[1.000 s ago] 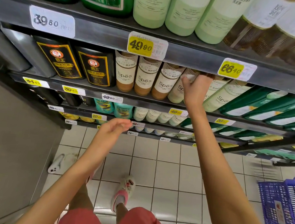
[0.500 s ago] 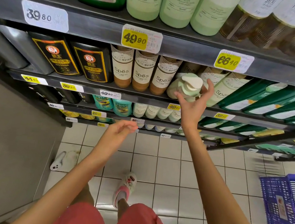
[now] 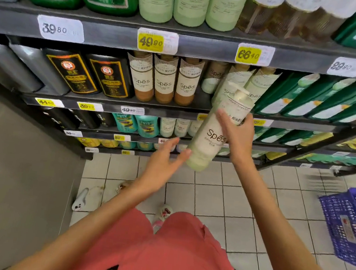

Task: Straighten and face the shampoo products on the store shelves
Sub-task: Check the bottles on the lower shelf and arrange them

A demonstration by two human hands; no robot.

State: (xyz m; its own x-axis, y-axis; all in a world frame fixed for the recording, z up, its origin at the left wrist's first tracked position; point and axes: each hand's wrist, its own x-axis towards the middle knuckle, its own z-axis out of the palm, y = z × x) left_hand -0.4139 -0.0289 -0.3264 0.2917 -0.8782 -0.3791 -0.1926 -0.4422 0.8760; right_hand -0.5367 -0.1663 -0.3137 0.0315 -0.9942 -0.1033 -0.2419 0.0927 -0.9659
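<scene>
The right hand (image 3: 237, 134) is holding a tall pale green plastic pump bottle with the word Spes on its label (image 3: 210, 138). Its grip is curling round the bottle's upper half. The bottle is hanging in the air in front of the dark metal shelf (image 3: 109, 101), not standing on it. It is leaning, with the pump top pointing up toward the shelf and the bottom pointing down toward the left hand (image 3: 162, 162). The left hand is lying open with straight fingers, holding nothing. It is sitting just beside the bottle's bottom — touching or not, I cannot tell. So the left hand is the nearer one to that end. A bare spot is showing on the shelf beside three brown-bottomed Spes bottles (image 3: 163, 81) — I am guessing the bottle is going there, standing straight, label facing out.
</scene>
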